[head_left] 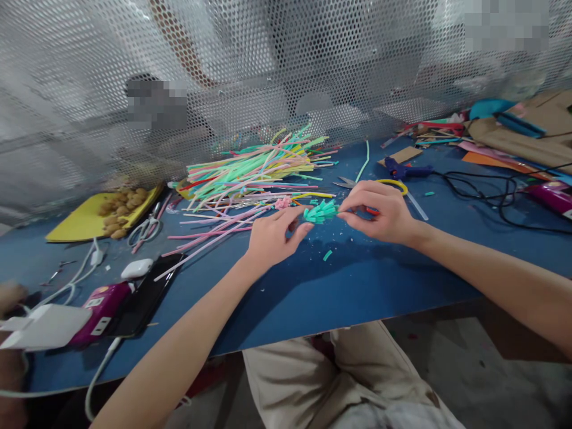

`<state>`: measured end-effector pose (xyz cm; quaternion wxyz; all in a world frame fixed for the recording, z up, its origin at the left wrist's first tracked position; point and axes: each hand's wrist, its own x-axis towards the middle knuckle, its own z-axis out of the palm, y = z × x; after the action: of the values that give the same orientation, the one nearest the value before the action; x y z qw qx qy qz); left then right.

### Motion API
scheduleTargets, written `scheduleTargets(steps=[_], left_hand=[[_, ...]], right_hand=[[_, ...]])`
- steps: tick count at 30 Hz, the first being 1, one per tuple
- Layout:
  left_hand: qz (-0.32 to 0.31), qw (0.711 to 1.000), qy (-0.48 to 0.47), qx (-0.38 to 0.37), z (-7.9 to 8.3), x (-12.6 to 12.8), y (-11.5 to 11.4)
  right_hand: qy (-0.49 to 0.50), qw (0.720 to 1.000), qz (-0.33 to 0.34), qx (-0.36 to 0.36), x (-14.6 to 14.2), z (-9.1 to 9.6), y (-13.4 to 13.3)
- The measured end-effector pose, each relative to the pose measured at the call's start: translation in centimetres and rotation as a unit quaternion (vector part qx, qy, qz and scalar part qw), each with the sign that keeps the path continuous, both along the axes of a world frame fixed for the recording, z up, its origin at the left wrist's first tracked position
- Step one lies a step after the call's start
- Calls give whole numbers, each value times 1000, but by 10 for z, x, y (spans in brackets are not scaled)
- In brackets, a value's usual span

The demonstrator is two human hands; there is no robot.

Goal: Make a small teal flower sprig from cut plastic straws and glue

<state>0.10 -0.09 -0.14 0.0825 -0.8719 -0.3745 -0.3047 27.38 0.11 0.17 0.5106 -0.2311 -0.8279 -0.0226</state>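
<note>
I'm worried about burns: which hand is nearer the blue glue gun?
Right. The right hand is in front of the glue gun, slightly left; the left hand is farther left, at the teal bundle.

A free passage runs between the left forearm (201,322) and right forearm (482,262), from the near edge of the matte blue tabletop (308,304) to the tufted green bundle (319,212). Obstacles, left: flat black smartphone (152,292); farther back, loose heap of long, thin pastel sticks (250,173). Obstacles, right rear: yellow-handled metal scissors (343,183); dark-blue glue gun (404,170) with looped black cable (473,177). An upright grey perforated metal screen (250,59) bounds the rear.
</note>
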Motion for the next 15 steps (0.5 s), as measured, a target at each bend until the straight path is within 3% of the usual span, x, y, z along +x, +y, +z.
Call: scheduleTargets(steps=[5,13,15], left_hand=[[2,999,7,-54,-1,8,-5],[-10,998,32,-47,-6,20,-13],[-6,998,31,-53,-6,18,-11]], right_hand=[[-15,999,-13,-35,-5,-4,2],[-58,993,48,-90,-15,-14,0],[-44,993,36,-102,-15,-13,-1]])
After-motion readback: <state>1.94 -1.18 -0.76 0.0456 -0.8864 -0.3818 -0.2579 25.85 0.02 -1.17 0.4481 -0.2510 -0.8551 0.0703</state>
